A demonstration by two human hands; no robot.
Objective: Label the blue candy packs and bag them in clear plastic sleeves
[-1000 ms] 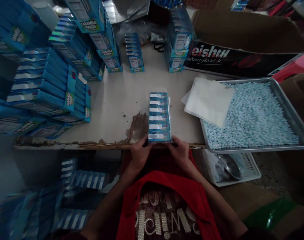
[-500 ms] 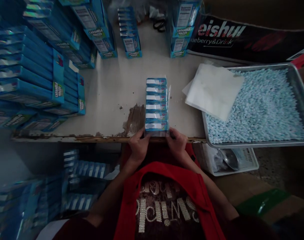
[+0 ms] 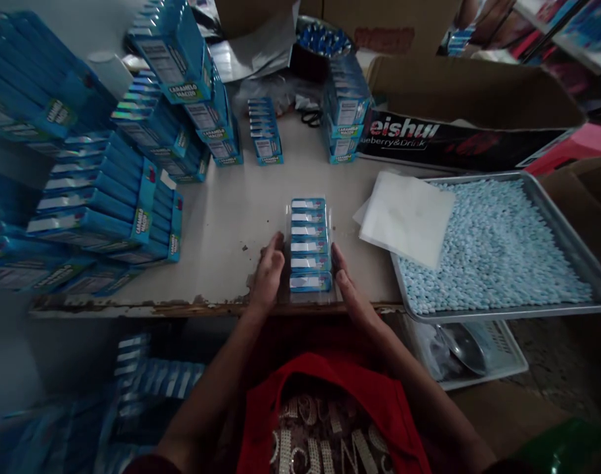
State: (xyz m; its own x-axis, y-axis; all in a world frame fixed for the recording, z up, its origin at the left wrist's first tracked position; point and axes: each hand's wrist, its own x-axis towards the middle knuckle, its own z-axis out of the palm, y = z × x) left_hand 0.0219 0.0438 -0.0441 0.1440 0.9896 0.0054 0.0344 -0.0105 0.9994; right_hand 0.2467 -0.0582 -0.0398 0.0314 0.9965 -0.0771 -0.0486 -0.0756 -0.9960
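- Far left: stacks of blue boxes [image 3: 103, 197] on the tabletop [image 3: 226, 210], some piled on others. A knock there could topple the upper ones, though I see neither hand near them.
- Left hand [image 3: 268, 270]: just beside the film's left side, fingers bent but not closed into a grip. I can't tell whether they touch.
- Centre: row of six small blue boxes [image 3: 309, 247], inside clear film [image 3: 286, 227], lying on the tabletop between the two hands. Uneven pressing from the sides could skew the row or crease the film.
- Near end of the film lies close to the worn front edge [image 3: 172, 309]; a pull toward the body could drag it over, and rough wood might snag it.
- Right hand [image 3: 348, 283]: open, fingers forward along the film's right side; contact unclear to me.
- Right: paper sheets [image 3: 409, 214] overlapping a tray [image 3: 482, 315] of pale blue candies [image 3: 497, 250]. A wide right elbow could bump the tray and spill some.
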